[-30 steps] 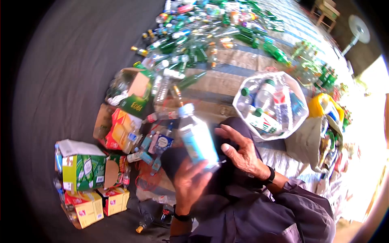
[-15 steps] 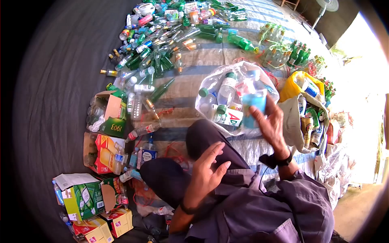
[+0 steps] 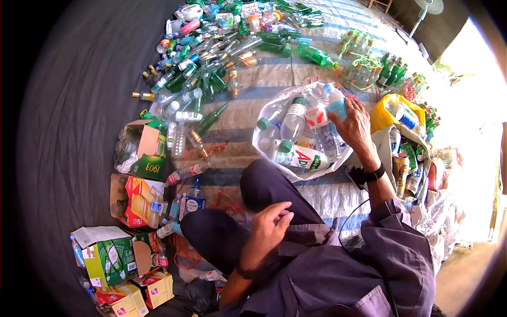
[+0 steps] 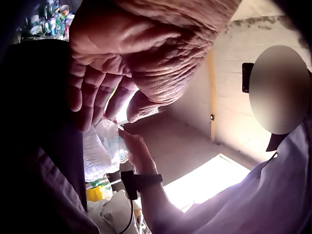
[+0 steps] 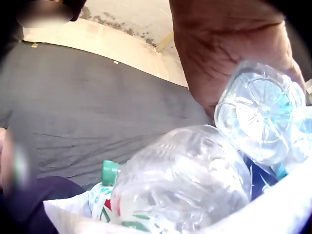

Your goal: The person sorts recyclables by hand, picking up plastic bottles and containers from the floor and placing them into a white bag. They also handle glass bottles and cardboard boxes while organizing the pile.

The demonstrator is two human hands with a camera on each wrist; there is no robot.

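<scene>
My right hand (image 3: pixel 359 129) is at the right rim of a white sack (image 3: pixel 257 145) and holds a clear plastic bottle with a light blue label (image 3: pixel 337 107), its blue cap pointing away from me. In the right wrist view the ribbed base of that plastic bottle (image 5: pixel 263 109) lies against the palm. Inside the sack are several clear plastic bottles, among them a green-capped bottle (image 3: pixel 293 122) and a white-labelled bottle (image 3: pixel 303 157). Over my lap hovers my left hand (image 3: pixel 268 230), fingers loosely bent, palm free of anything in the left wrist view.
A heap of glass and plastic bottles (image 3: pixel 211 68) covers the far left of the striped sheet. Cardboard boxes (image 3: pixel 113 259) line the left side. Right of the sack stands a bag of cans (image 3: pixel 388 158), with a yellow bag (image 3: pixel 381 113) and tied green bottles (image 3: pixel 391 71) beyond.
The blue-labelled bottle passed from my left hand to my right, then went rightward and down into the sack's far right side. My left hand drew back over the lap.
</scene>
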